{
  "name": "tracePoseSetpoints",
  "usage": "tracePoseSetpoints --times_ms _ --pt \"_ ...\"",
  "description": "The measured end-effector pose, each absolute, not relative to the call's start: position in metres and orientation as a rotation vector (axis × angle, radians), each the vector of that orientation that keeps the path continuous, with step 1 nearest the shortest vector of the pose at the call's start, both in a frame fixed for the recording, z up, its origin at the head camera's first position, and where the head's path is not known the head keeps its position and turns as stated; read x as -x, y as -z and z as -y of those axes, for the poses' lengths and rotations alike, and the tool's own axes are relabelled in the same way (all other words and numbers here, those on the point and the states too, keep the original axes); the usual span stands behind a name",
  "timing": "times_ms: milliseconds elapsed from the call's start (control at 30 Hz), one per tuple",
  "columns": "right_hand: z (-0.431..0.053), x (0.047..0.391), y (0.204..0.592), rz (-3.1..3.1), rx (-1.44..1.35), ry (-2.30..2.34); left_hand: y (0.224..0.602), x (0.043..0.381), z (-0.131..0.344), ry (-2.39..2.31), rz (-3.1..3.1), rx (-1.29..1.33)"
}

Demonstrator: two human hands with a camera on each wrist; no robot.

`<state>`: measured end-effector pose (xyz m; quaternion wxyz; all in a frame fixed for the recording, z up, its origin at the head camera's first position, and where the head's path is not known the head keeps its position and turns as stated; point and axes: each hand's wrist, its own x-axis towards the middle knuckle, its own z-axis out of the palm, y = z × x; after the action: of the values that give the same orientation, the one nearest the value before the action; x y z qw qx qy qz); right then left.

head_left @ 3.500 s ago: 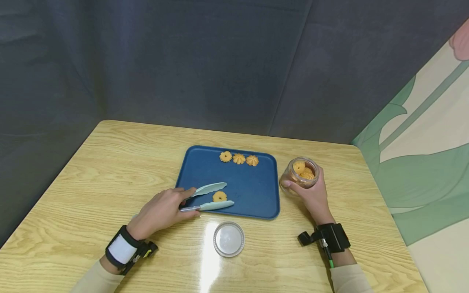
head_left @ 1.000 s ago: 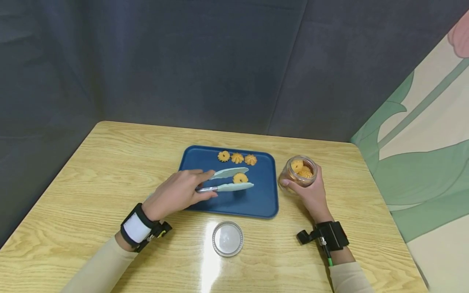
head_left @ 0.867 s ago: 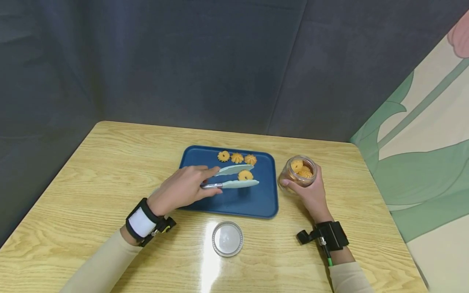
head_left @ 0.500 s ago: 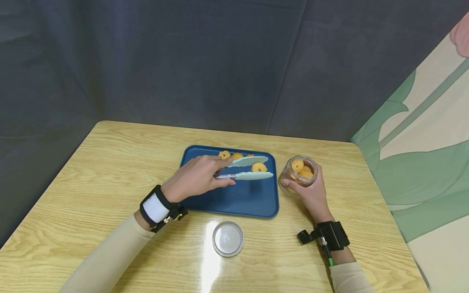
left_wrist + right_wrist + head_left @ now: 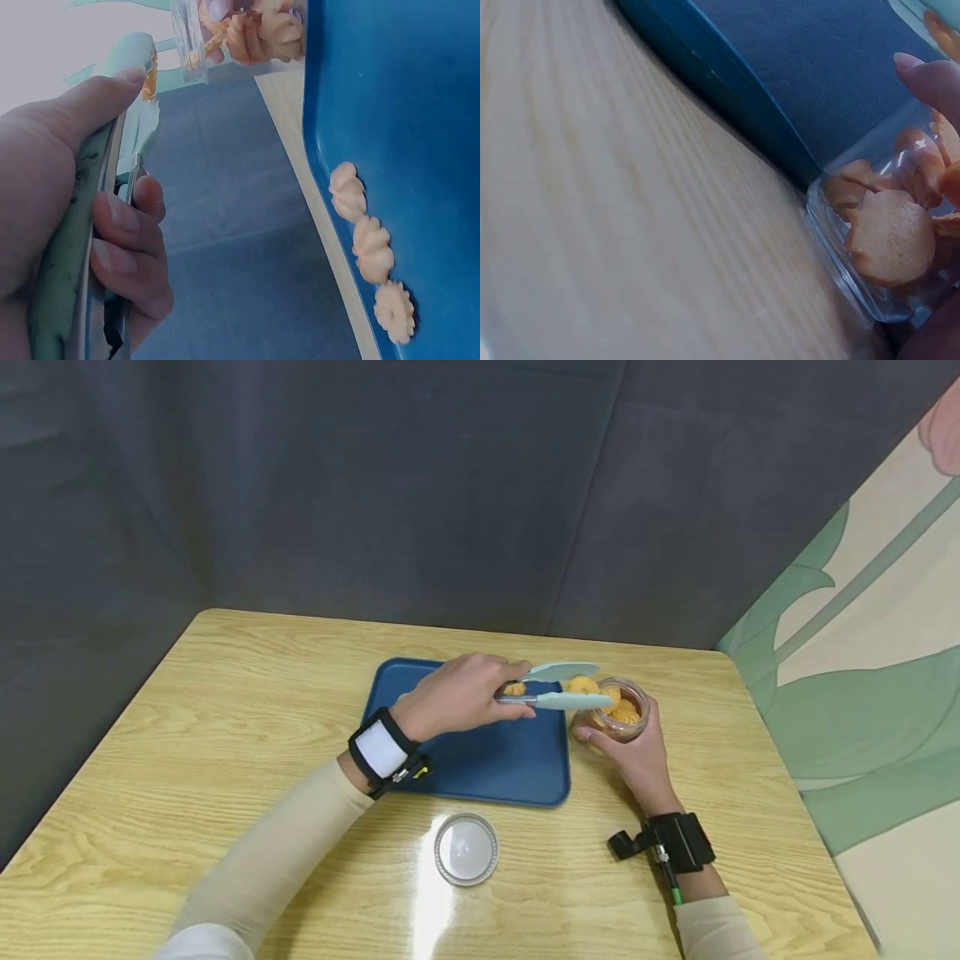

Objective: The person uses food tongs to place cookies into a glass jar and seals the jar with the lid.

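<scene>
My left hand (image 5: 468, 697) holds a pair of tongs (image 5: 573, 701) with pale green tips. Pinched between those tips is a ring-shaped cookie (image 5: 582, 684), raised at the left side of the jar's mouth. Below and to the right, my right hand (image 5: 641, 764) grips the clear jar (image 5: 640, 694), thumb on its near side. Several cookies (image 5: 891, 238) fill part of the jar, as the right wrist view shows. Three piped cookies (image 5: 373, 247) lie in a row along one edge of the blue tray (image 5: 495, 768); in the head view the left hand and tongs mostly cover them.
A round clear lid (image 5: 466, 849) lies on the wooden table (image 5: 555, 893) in front of the tray. The jar stands just beyond the tray's right edge. A dark curtain (image 5: 375, 510) hangs behind the table, and a patterned cloth (image 5: 885, 710) is at the right.
The tongs have picked the near cookie up off the tray, and my left hand has carried it right and away to the jar. The right hand and jar have stayed in place.
</scene>
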<state>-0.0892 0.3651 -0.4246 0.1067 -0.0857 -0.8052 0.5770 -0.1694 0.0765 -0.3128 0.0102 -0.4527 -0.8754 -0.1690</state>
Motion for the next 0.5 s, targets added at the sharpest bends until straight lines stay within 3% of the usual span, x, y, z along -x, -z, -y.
tracePoseSetpoints --times_ms 500 --pt "-0.362 0.089 0.427 2.365 0.214 -1.750 0.308 0.176 -0.120 0.447 2.750 1.501"
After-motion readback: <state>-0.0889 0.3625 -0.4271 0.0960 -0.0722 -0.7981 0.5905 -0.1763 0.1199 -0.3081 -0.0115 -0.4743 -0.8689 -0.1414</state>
